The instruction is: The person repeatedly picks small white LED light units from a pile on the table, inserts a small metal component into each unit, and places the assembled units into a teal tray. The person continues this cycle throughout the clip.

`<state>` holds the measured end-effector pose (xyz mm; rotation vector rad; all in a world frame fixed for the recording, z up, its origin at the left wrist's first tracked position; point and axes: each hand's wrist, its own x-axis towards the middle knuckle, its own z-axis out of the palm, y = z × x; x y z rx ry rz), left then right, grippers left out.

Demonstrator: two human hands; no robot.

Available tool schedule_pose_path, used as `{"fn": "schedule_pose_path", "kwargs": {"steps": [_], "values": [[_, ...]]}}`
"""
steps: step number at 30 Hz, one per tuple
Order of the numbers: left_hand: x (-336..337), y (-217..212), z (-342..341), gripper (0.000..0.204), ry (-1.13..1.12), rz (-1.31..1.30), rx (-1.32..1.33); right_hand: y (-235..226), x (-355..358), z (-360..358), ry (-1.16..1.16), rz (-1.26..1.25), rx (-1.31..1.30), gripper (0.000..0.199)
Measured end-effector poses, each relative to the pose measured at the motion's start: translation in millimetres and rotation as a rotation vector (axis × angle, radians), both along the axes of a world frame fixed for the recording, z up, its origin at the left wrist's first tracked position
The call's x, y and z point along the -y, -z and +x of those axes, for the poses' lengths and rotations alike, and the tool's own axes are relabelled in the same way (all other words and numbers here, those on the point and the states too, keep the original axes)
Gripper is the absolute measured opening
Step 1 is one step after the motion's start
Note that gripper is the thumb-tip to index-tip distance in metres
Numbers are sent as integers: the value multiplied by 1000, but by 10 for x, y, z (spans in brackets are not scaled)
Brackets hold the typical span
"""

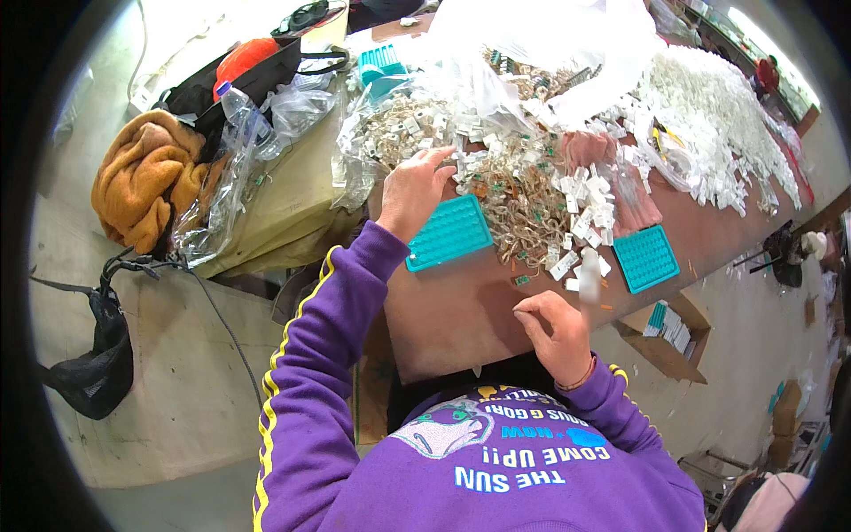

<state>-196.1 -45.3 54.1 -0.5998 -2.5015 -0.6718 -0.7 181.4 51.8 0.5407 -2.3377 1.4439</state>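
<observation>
My left hand (415, 191) reaches over the far edge of a teal tray (449, 233), fingers stretched and slightly apart beside a heap of small white plastic parts (403, 133). Nothing shows between them. Closer to me, my right hand (558, 332) hovers above the near table edge with curled fingers; whatever they hold, if anything, is hidden. Just beyond it a white piece (589, 275) is smeared by motion. Between the hands lies a heap of coiled wires with small green boards (527, 208), bordered on the right by white housings (589, 208).
A second teal tray (646, 259) lies at the table's right edge, above an open cardboard box (669, 337) on the floor. A large mound of white parts (709, 124) covers the far right. At left are a brown cloth (151, 182) and a plastic bottle (246, 115).
</observation>
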Motion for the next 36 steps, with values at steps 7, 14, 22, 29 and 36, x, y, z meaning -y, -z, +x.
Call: {"fn": "schedule_pose_path", "kwargs": {"steps": [7,14,22,29,36], "values": [[-332,106,-573,25,212,-306,40,3,-40,-32,-42,-28,-4,9],[-495,95,-817,27,66,-678,184,5,-122,-39,-96,19,-10,8],[-180,-223,-143,30,18,21,81,-182,-172,-535,-90,195,-87,6],[188,-222,600,18,389,1651,953,-197,206,-1724,-20,612,-459,9],[173,-130,957,29,595,2368,1050,60,486,-2314,-71,1113,-391,12]]}}
